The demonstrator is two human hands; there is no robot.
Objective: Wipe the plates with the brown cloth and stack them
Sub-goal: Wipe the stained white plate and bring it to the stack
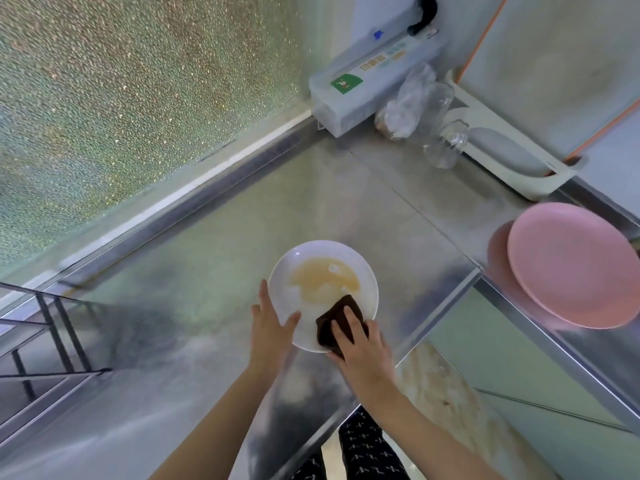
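Observation:
A white plate (311, 261) with a yellowish-brown smear in its middle lies on the steel counter (346, 188). My left hand (272, 323) grips the plate's near-left rim, thumb on top. My right hand (360, 348) presses a folded brown cloth (337, 315) onto the plate's near-right part, beside the smear. Two pink plates (571, 265) lie stacked and slightly offset at the right, on a steel ledge.
At the back right corner stand a white box with a green label (360, 88), a crumpled clear bag (405, 105), clear glasses (446, 143) and a white rack (512, 161). A dark wire rack (45, 327) sits at the left. The counter's front edge runs near my right wrist.

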